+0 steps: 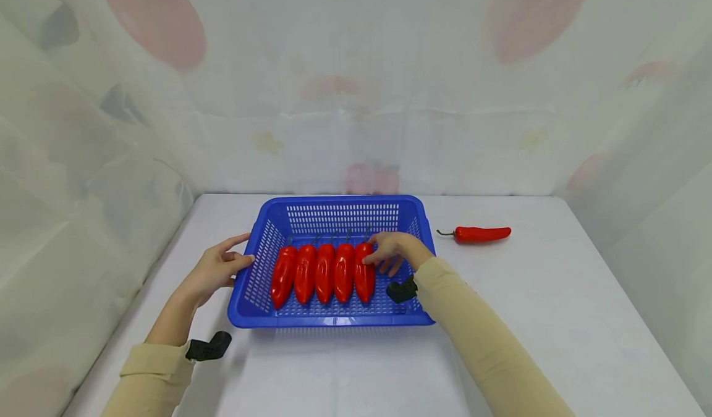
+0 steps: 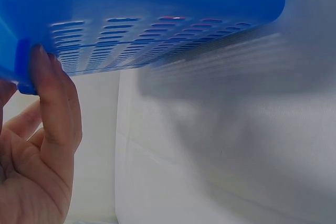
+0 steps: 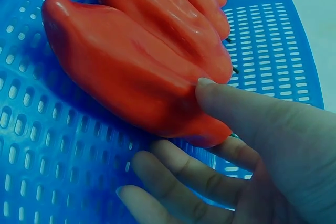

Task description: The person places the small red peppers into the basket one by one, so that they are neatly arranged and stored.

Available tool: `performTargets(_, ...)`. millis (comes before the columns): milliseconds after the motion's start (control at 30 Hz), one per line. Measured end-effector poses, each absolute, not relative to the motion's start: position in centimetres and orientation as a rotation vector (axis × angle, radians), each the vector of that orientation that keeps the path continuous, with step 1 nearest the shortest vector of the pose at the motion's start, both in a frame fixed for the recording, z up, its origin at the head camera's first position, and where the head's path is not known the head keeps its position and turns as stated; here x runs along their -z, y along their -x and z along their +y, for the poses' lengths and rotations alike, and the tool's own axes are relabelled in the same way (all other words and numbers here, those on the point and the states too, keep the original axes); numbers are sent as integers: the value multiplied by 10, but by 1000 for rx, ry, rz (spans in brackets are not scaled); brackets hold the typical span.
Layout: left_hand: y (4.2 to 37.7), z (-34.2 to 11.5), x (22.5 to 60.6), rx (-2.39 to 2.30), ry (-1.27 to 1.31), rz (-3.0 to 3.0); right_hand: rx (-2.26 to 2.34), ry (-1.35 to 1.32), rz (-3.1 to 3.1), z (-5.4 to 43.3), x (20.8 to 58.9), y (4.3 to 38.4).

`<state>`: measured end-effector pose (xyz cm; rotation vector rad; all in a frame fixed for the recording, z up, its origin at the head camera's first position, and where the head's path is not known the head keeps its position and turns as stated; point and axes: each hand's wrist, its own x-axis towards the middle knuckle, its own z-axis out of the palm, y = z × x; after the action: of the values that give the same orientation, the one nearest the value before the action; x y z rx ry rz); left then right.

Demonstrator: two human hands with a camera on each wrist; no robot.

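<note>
Several long red peppers (image 1: 324,273) lie side by side in a blue plastic basket (image 1: 334,322), stems toward its far wall. At the basket's left rim, my left hand (image 1: 214,269) grips the edge, thumb over the top and fingers outside; the left wrist view has these fingers (image 2: 58,103) against the rim. My right hand (image 1: 392,250) reaches inside and holds the rightmost pepper (image 1: 364,275) near its stem end. In the right wrist view the thumb lies on that pepper (image 3: 115,61) and the index finger goes behind it, while the other fingers stay apart from it.
One more red pepper (image 1: 483,235) lies on the white table (image 1: 534,306) to the right of the basket, its stem pointing left. A pale patterned curtain (image 1: 334,133) hangs behind the table and along both sides.
</note>
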<state>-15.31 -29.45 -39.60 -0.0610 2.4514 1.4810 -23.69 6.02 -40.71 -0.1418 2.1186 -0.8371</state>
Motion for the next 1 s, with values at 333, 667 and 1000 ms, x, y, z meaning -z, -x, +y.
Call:
performTargets(333,154,-294,397,-1469,64,2459,822,143,2140,61,407,236)
performTargets(667,154,-295,397,-1462,64,2464,835,134,2136,63,406,236)
performTargets(1000,155,-295,398,-1466,68,2460,844,136,2130,63,407,237)
